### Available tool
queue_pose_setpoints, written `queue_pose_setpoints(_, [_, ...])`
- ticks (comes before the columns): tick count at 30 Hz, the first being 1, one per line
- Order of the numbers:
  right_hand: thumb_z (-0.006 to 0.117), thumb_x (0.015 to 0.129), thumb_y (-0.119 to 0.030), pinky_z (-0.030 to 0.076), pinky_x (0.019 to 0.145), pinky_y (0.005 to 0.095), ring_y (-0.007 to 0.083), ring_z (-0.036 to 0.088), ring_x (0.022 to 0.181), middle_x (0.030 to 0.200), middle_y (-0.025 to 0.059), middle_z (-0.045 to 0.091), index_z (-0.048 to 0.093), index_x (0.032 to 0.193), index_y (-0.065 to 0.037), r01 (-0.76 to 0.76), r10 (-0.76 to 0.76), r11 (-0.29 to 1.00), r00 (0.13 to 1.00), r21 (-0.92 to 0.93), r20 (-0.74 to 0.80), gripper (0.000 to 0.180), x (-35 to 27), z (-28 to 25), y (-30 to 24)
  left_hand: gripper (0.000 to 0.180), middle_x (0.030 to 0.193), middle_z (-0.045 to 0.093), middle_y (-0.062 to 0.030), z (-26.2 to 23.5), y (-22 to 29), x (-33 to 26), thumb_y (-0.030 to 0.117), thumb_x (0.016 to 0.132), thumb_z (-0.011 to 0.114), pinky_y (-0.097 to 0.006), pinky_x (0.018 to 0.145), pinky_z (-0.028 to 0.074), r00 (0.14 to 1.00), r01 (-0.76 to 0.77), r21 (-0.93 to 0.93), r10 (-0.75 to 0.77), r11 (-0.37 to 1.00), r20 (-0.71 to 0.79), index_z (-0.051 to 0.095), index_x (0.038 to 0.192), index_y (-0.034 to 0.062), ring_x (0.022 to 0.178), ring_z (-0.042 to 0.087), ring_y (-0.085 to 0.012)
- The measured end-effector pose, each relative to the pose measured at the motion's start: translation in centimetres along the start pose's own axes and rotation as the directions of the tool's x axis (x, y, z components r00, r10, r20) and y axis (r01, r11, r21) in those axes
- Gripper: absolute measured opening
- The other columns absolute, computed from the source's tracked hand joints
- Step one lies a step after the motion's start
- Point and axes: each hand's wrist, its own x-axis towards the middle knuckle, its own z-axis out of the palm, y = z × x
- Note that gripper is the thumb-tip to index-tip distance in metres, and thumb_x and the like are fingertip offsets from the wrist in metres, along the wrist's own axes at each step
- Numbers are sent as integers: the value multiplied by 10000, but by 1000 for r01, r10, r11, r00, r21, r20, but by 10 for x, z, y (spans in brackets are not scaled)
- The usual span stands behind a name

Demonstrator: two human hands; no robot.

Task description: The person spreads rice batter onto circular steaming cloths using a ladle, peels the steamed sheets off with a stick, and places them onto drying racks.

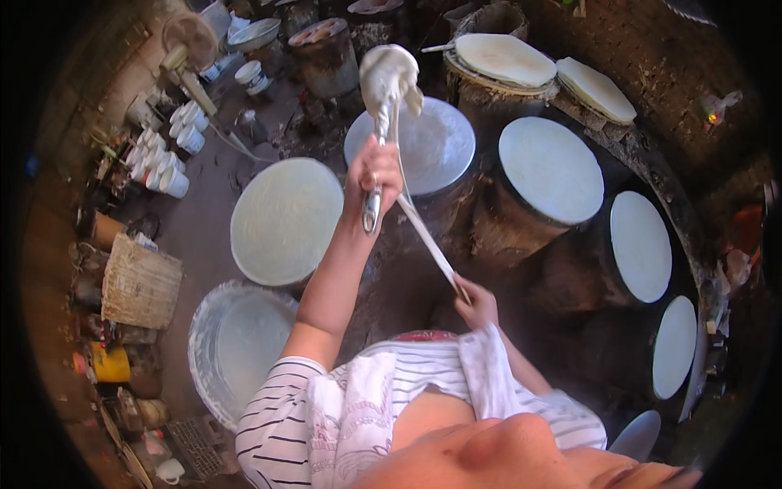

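Observation:
My left hand (379, 173) is closed around the metal handle of a ladle (389, 73), raised in front of me and thickly coated in wet white batter. My right hand (478, 305), lower and farther right, grips a long pale flat stick (428, 240). Its far end passes behind my left hand toward the ladle; whether they touch I cannot tell. Beneath the ladle lies a round grey-white griddle (444, 147) on a drum-like stove. To the left is a round griddle coated in pale batter (285, 222). A large basin (199, 346) with whitish liquid stands near my left elbow.
More round white-covered tops on drum stoves (551, 169) curve along the right. Flat white rounds (505, 61) rest on stands at the back. White cups (167, 175), a standing fan (187, 49) and a woven mat (142, 281) are at left. A brick wall bounds the right.

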Motion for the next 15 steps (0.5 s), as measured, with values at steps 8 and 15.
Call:
queue_pose_setpoints(8, [557,801,59,442,494,203,59,550,631,887,14,637,591,1283,-29,-308,594,482,803,820,-47,491,179,-17,79,106,585,379,54,-120,58,127,176,985,548,-163,385,363,830,20,488,257,873,-495,568,978,73,416,408,-40])
queue_pose_setpoints(15, [582,773,84,489,566,227,90,602,733,991,57,655,617,1202,5,-250,621,483,774,839,-127,437,215,26,99,499,717,582,-77,-162,102,123,159,894,630,-375,519,469,892,378,295,430,-878,138,533,1359,313,596,593,-241])
